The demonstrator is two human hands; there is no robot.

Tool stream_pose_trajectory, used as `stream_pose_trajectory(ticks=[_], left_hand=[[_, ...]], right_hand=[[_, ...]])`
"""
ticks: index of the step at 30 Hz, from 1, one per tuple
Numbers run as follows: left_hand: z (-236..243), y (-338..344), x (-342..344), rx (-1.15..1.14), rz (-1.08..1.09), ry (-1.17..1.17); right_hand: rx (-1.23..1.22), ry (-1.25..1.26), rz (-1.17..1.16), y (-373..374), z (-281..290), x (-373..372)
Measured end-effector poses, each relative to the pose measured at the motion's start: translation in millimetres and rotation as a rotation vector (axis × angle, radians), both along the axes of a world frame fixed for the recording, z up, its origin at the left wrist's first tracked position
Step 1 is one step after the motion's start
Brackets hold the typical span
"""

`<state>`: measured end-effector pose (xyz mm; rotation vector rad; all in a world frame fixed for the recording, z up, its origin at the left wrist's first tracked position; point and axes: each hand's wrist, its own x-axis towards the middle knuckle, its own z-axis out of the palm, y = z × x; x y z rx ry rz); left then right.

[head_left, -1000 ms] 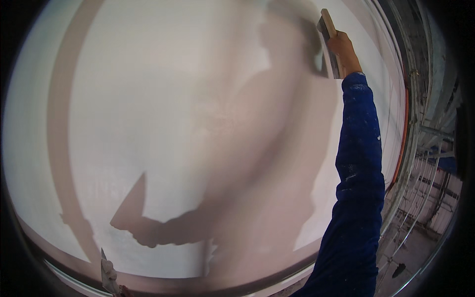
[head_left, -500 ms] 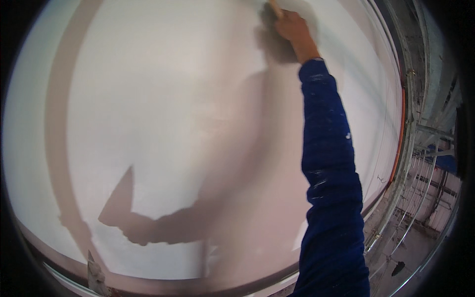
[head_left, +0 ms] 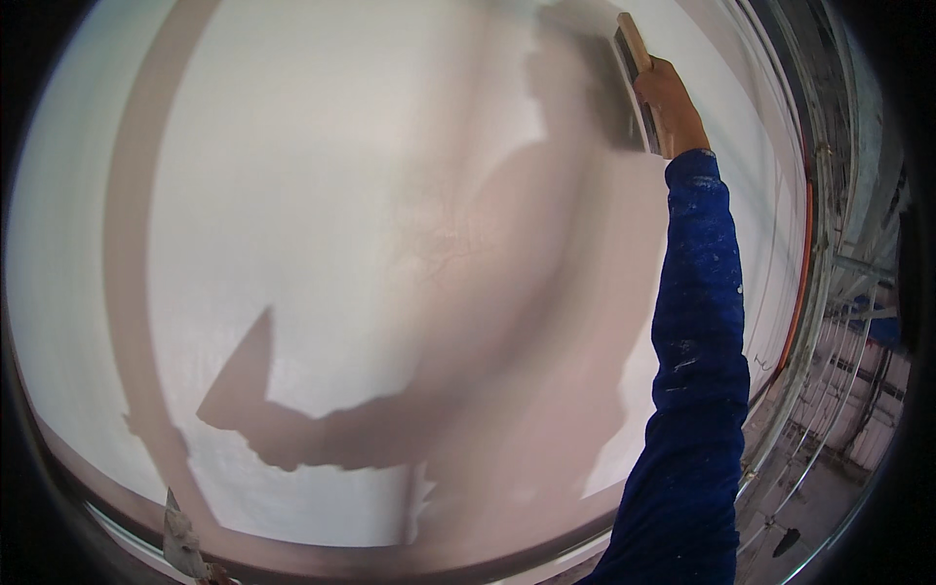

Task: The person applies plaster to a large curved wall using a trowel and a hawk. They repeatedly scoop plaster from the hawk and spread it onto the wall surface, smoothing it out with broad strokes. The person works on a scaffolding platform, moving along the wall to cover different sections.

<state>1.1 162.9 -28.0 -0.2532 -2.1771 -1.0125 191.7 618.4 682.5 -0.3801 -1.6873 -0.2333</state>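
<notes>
A large white wall point(head_left: 273, 195) fills most of the view, with shadows of my body, arm and a blade on it. Up at the right, my right hand point(head_left: 665, 105) grips the wooden handle of a flat trowel point(head_left: 628, 41), whose blade lies against or very close to the wall. My blue sleeve is flecked with white. At the bottom left, my left hand point(head_left: 216, 575) is only just in view, closed round a pointed metal scraper point(head_left: 177, 531) smeared with pale compound, held upright before the lower wall.
Metal rails and poles point(head_left: 843, 268) run down the right side beside an orange strip point(head_left: 807, 253). A grey floor point(head_left: 819, 487) shows far below at the lower right. A pale ledge point(head_left: 117, 531) follows the wall's bottom edge.
My right hand swept left with the trowel half a second ago and is now back to the right and a little lower. The scraper has shifted slightly left since a second ago.
</notes>
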Motion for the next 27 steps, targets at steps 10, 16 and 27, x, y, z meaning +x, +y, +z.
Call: stream_pose_trajectory(ticks=[10,16,27], left_hand=[[-9.3,1.9,-5.2,-0.008,-0.031,-0.033],[0.8,3.7,-12.9,0.765,-0.205,-0.303],[-20.3,-6.1,-0.4,-0.029,-0.019,-0.232]], right_hand=[[0.111,0.050,0.062,5.1,12.5,-42.8],[0.248,0.034,-0.164,-37.7,9.1,-99.2],[0.588,-0.048,-0.084,-79.1,-26.7,-90.9]])
